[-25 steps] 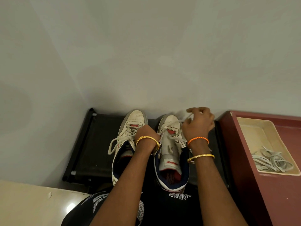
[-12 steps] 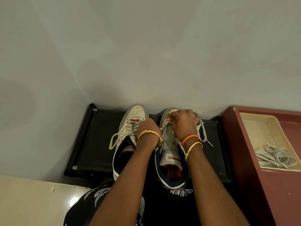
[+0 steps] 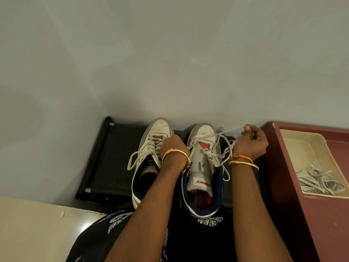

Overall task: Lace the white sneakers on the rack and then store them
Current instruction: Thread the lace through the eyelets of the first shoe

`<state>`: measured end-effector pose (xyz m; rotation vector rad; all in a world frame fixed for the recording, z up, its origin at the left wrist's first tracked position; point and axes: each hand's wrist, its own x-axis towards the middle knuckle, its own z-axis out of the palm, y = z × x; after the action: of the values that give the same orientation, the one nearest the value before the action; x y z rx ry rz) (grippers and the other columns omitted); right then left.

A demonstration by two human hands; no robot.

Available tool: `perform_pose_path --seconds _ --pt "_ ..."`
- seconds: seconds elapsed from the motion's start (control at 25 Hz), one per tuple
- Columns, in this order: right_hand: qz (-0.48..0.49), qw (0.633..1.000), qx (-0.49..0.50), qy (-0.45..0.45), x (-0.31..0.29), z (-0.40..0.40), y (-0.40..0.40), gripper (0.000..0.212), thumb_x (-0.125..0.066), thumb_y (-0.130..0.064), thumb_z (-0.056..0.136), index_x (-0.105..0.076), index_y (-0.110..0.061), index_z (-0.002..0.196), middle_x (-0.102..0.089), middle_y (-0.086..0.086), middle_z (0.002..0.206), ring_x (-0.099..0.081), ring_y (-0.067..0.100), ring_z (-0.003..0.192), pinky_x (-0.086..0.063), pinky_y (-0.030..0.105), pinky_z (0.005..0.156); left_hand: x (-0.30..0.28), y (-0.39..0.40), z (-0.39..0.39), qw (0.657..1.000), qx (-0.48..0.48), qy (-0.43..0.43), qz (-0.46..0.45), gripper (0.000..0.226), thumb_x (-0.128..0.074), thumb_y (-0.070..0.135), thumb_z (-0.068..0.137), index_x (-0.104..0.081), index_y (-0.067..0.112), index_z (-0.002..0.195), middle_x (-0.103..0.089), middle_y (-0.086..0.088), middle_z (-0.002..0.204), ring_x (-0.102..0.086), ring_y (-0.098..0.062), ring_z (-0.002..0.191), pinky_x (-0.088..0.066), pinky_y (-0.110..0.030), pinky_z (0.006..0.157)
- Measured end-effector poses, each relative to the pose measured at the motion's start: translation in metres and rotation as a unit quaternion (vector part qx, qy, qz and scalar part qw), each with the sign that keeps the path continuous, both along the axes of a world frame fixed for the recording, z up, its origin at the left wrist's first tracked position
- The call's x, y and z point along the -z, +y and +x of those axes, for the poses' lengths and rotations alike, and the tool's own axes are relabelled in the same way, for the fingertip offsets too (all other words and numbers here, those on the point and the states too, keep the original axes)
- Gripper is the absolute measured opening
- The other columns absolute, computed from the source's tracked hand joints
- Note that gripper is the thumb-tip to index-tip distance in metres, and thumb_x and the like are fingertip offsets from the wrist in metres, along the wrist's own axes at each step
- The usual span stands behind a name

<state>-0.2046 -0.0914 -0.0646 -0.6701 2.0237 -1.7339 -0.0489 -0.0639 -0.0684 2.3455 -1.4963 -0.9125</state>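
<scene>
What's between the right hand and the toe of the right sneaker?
In the head view, a white lace runs taut from the right hand, which pinches its end, to the right sneaker. Under it is black rack.

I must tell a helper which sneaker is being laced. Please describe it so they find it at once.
Find the black fabric shoe rack against the grey wall. Two white sneakers stand on it side by side; take the white sneaker nearer the dark red cabinet. Only its grey lace is pulled taut by the right hand.
</scene>
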Motion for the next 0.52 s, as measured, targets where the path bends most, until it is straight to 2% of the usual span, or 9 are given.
perform_pose_path --seconds 0.08,0.12,0.2,0.28,0.36,0.44,0.52 --pt "0.068 0.988 -0.064 0.124 0.001 0.007 0.005 0.021 -0.057 -0.004 0.088 -0.065 -0.006 0.107 -0.052 0.016 0.119 -0.054 0.026 0.109 -0.043 0.023 0.089 0.001 0.001 0.002 1.0 0.012 -0.009 -0.001 0.023 -0.066 0.021 0.085 -0.068 0.004 0.101 -0.067 -0.014 0.105 -0.063 -0.029 0.097 -0.05 -0.033 0.073" --pt "0.083 0.965 -0.126 0.213 0.002 0.012 0.006 0.026 -0.058 -0.004 0.085 -0.064 -0.008 0.11 -0.051 0.016 0.122 -0.05 0.029 0.114 -0.042 0.031 0.094 0.001 0.001 0.003 1.0 0.018 -0.014 -0.001 0.025 -0.065 0.022 0.086 -0.068 0.004 0.103 -0.067 -0.014 0.105 -0.063 -0.028 0.098 -0.05 -0.032 0.075" --pt "0.097 0.886 -0.295 0.344 0.004 0.022 0.006 0.033 -0.063 -0.009 0.081 -0.065 -0.013 0.114 -0.056 0.014 0.122 -0.045 0.033 0.121 -0.036 0.046 0.102 0.0 0.002 0.007 0.999 0.031 -0.02 0.001 0.027 -0.065 0.025 0.087 -0.069 0.004 0.103 -0.068 -0.013 0.105 -0.063 -0.028 0.098 -0.049 -0.031 0.075" --pt "0.156 0.792 -0.441 0.392 0.005 0.034 0.005 0.032 -0.064 -0.019 0.084 -0.065 -0.019 0.115 -0.06 0.006 0.121 -0.043 0.029 0.125 -0.028 0.046 0.106 0.001 0.001 0.008 0.999 0.039 -0.016 0.003 0.029 -0.065 0.028 0.086 -0.069 0.004 0.102 -0.068 -0.014 0.104 -0.063 -0.028 0.098 -0.049 -0.031 0.075" --pt "0.223 0.736 -0.491 0.409 0.006 0.041 0.005 0.028 -0.061 -0.024 0.088 -0.066 -0.026 0.115 -0.06 0.001 0.121 -0.042 0.026 0.124 -0.021 0.044 0.107 0.0 0.0 0.008 0.999 0.043 -0.008 0.007 0.033 -0.066 0.032 0.085 -0.069 0.004 0.102 -0.067 -0.014 0.105 -0.062 -0.029 0.099 -0.05 -0.033 0.079" --pt "0.229 0.733 -0.49 0.413 0.007 0.043 0.004 0.022 -0.06 -0.023 0.089 -0.069 -0.029 0.109 -0.062 0.0 0.115 -0.042 0.027 0.121 -0.021 0.043 0.105 0.001 -0.001 0.008 0.999 0.046 -0.005 0.007 0.036 -0.067 0.035 0.083 -0.069 0.005 0.102 -0.066 -0.015 0.106 -0.061 -0.03 0.1 -0.05 -0.036 0.082" --pt "0.212 0.75 -0.477 0.405 0.008 0.041 0.004 0.016 -0.062 -0.026 0.088 -0.072 -0.029 0.1 -0.065 -0.001 0.108 -0.044 0.025 0.117 -0.021 0.042 0.103 0.001 -0.001 0.008 0.999 0.04 -0.005 0.01 0.037 -0.067 0.035 0.083 -0.069 0.005 0.104 -0.067 -0.015 0.106 -0.062 -0.03 0.1 -0.051 -0.036 0.083"
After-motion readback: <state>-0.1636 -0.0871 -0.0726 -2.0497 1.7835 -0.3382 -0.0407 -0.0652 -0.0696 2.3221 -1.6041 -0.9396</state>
